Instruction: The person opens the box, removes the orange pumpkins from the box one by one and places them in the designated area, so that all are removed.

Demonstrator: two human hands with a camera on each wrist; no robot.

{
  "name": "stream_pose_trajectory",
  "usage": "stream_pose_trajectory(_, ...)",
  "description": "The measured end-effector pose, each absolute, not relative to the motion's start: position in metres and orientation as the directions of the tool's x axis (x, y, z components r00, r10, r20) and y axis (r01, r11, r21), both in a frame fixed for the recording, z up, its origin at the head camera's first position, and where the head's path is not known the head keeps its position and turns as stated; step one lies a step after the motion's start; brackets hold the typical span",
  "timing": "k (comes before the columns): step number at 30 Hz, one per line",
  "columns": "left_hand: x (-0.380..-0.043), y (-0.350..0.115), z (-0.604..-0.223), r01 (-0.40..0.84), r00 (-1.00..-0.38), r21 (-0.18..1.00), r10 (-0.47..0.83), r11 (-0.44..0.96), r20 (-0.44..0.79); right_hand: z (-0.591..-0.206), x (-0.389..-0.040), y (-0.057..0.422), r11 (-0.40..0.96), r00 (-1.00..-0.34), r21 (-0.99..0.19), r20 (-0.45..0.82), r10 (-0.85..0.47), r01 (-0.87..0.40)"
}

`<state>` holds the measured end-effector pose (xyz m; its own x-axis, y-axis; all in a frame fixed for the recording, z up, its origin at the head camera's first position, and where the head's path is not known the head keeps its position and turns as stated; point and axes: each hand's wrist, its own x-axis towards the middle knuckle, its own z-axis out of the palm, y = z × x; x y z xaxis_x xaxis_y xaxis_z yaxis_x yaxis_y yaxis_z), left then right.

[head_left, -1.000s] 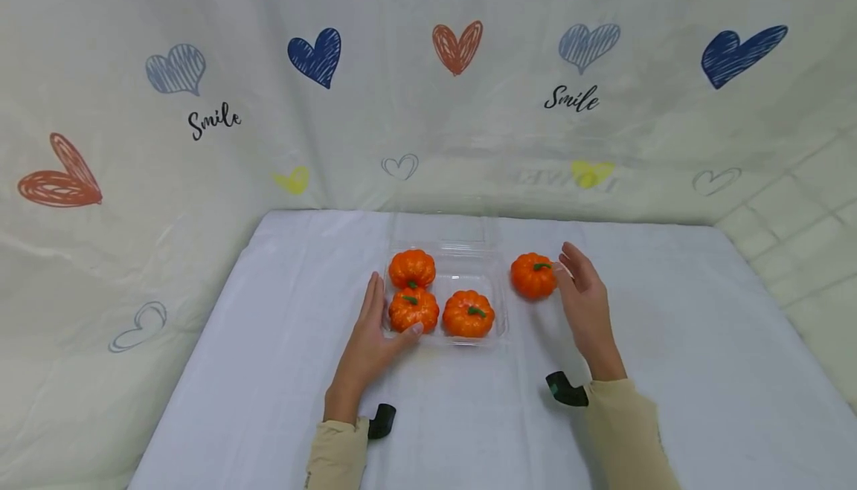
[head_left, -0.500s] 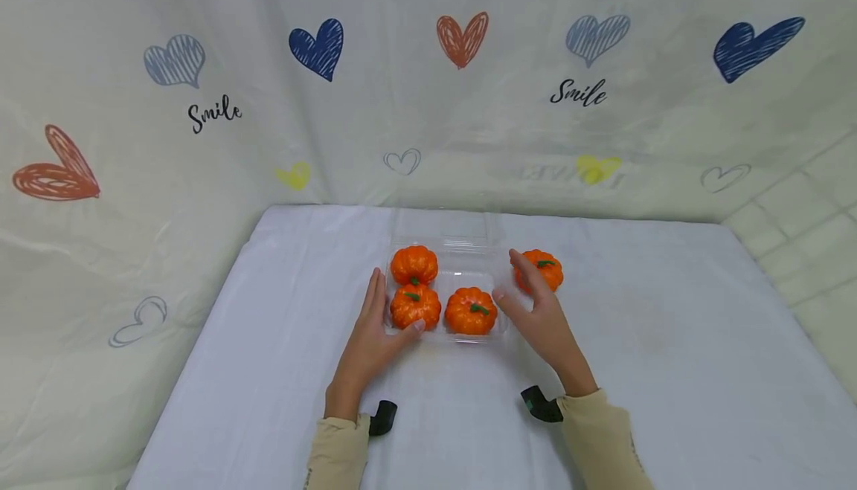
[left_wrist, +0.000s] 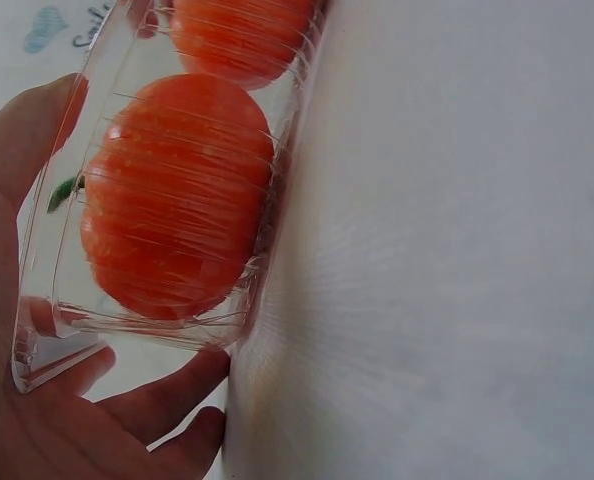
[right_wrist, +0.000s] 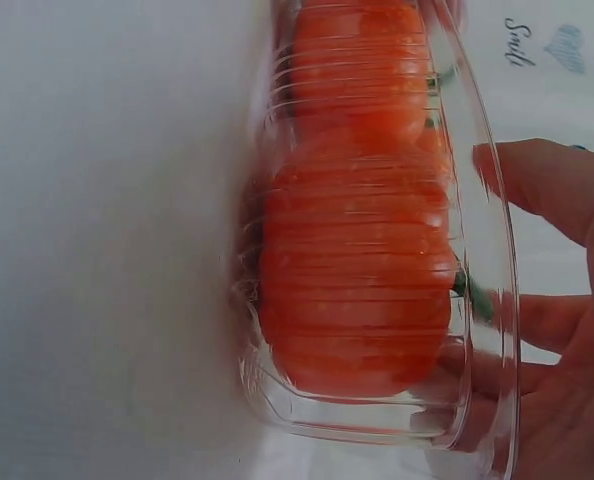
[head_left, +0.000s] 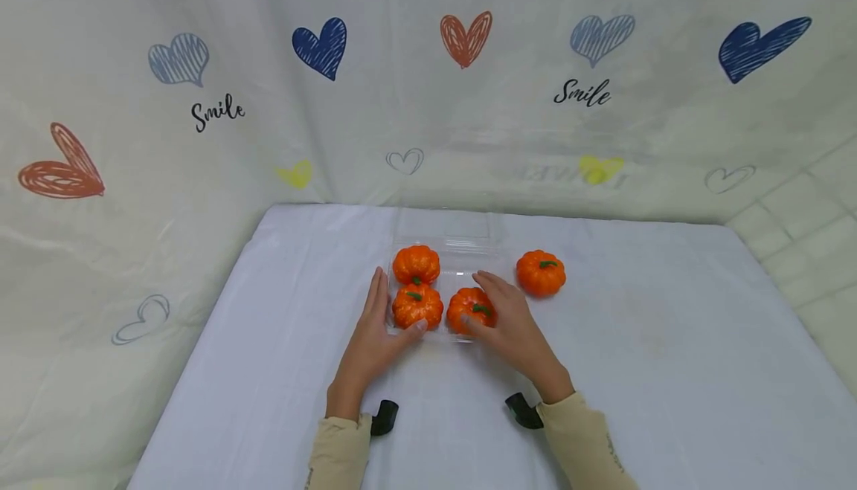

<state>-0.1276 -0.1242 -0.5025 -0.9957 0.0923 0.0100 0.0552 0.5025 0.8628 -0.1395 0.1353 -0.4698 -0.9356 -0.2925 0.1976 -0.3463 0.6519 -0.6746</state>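
A clear plastic container (head_left: 492, 248) sits on the table with its lid (head_left: 445, 224) folded back. Inside are three orange pumpkins with green stems: a back-left pumpkin (head_left: 416, 263), a front-left pumpkin (head_left: 418, 306) and a front-right pumpkin (head_left: 463, 304). My left hand (head_left: 367, 349) rests along the container's left side, fingers extended and thumb at the front rim. My right hand (head_left: 512, 326) reaches over the right side, its thumb and fingers spread around the front-right pumpkin, partly covering it. In the right wrist view, the thumb (right_wrist: 547, 185) appears beyond the clear rim.
Another orange pumpkin (head_left: 540, 273) lies on the white-clothed table (head_left: 656, 341), right of the container. Behind stands a pale curtain (head_left: 375, 118) printed with hearts and words. A dark wrist camera (head_left: 524, 410) is at the right sleeve, and a second camera (head_left: 384, 418) at the left.
My right hand has moved left, from beside the loose pumpkin to over the front-right pumpkin in the container. My left hand stays at the container's side.
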Motion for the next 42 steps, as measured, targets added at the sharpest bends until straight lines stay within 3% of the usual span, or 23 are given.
stream_pose_trajectory(10,-0.128,-0.125,-0.502,0.071,-0.995,0.860,0.100,0.504,0.023,-0.468,-0.144,0.130,0.745,-0.936,-0.571,0.147,-0.320,-0.345)
stream_pose_trajectory(42,-0.124,-0.124,-0.502,0.094,-0.993,0.856,0.108,0.509,0.045,-0.450,-0.133,0.141,0.559,-0.925,-0.737,0.322,-0.203,-0.379)
